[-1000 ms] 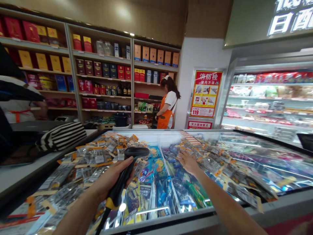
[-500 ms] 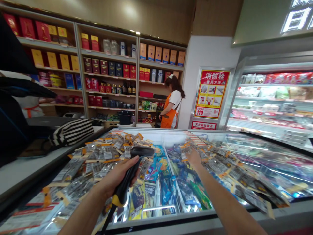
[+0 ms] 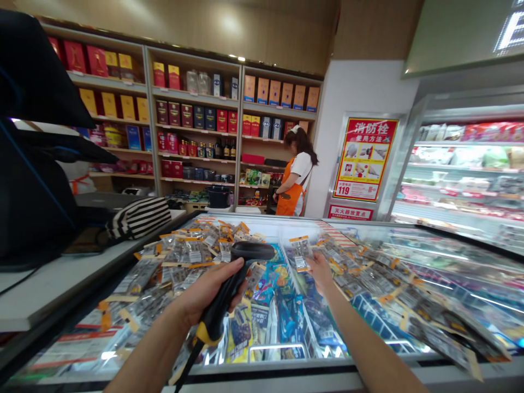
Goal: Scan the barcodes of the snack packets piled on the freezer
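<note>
While left fingers (image 3: 234, 267) grip a scanner (image 3: 221, 307), right fingers (image 3: 316, 263) a packet (image 3: 301, 252), more packets (image 3: 192, 252) crowd the freezer (image 3: 262, 381)

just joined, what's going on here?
A person's left grip is closed around the handle of a scanner. The right grip holds up a small packet by its edge, above a freezer, in front of the scanner's head and apart from it. Loose packets are spread over both sides of the freezer. A co-worker in an orange apron stands beyond, near the shelves.
</note>
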Tool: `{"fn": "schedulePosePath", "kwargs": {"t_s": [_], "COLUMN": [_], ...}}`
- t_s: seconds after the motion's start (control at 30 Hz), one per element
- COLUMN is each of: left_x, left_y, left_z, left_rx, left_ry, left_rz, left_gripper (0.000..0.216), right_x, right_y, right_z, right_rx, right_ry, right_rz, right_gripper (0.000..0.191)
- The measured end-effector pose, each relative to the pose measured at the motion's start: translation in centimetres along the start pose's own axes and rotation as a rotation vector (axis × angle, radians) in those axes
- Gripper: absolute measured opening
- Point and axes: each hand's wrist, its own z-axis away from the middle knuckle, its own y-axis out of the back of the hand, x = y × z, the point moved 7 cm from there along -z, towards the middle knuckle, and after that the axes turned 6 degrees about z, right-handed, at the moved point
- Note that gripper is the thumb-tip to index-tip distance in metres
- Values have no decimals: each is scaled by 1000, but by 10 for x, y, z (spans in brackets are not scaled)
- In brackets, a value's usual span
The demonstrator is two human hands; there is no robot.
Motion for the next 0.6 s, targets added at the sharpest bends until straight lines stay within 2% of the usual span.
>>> {"fn": "schedulePosePath", "kwargs": {"t_s": [0.43,0.6], "left_x": [0,3], "left_y": [1,1], "left_z": [-2,-1], "left_rx": [16,-33], "left_ry": [16,-13], "left_rz": [-11,-8], "left_gripper": [32,30], "right_x": [-1,-2], "right_y": [1,2], "right_z": [6,9], "right_rx": [-5,-6], "right_ry": [-49,-79], "right_rz": [-78,-93], "right_gripper": [30,29]}}
